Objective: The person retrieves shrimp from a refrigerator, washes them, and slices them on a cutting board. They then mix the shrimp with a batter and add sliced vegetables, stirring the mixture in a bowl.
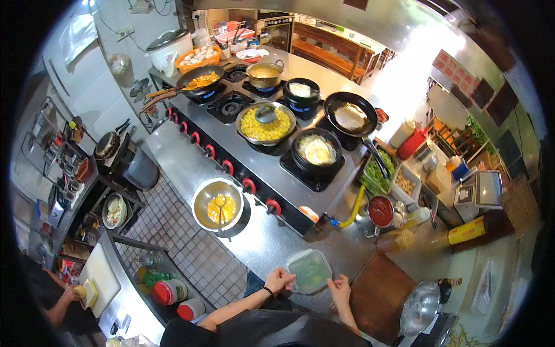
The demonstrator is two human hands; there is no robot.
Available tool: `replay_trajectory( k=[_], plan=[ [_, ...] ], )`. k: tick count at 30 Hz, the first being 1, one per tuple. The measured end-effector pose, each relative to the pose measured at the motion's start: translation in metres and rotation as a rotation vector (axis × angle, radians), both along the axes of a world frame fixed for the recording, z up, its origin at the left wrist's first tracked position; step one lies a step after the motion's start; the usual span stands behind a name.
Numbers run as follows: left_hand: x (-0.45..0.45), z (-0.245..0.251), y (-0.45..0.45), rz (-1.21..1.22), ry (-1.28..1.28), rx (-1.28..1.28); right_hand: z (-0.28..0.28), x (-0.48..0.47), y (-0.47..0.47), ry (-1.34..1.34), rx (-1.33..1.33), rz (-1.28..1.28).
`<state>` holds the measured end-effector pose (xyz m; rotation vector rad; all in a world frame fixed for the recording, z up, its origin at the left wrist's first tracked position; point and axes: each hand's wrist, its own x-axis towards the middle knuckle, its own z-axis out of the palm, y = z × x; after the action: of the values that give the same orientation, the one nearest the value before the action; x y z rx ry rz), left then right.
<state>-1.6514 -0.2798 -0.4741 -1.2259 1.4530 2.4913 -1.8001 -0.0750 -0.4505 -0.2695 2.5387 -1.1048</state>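
Note:
My left hand (277,281) pinches the left edge of a translucent plastic lid (308,271), and my right hand (340,289) is at its right edge. Green contents show dimly through it; whether a container sits underneath is hard to tell. The lid is near the front edge of the steel counter (277,247). Farther left on the counter stands a steel bowl (199,199) with beaten egg and a spoon (220,217). On the stove, a black pot (318,149) holds a fried egg, and a glass-lidded pan (264,126) holds yellow diced food.
A brown board (377,295) lies right of my right hand, with a metal wok (418,308) beside it. A pot of red sauce (380,211) and squeeze bottles stand behind. A frying pan's handle (377,158) juts over greens. At far left, another person's hand (73,292) holds a yellow grater.

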Motion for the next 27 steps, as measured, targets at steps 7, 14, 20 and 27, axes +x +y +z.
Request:
replay_trajectory(
  k=[7,14,20,27],
  plan=[
    [-0.027,0.007,0.014,0.09,-0.093,-0.994,-0.016,0.015,0.022,-0.578,-0.548,-0.12],
    [-0.057,0.013,-0.013,0.02,0.087,-0.43,-0.029,-0.039,0.001,-0.88,-0.771,0.078],
    [-0.032,0.058,0.0,0.117,0.095,-0.784,0.04,-0.036,0.014,-0.423,-0.82,0.18],
    [-0.036,0.025,0.022,-0.151,-0.243,-1.02,0.148,-0.048,0.109,0.386,-0.488,0.243]
  ],
)
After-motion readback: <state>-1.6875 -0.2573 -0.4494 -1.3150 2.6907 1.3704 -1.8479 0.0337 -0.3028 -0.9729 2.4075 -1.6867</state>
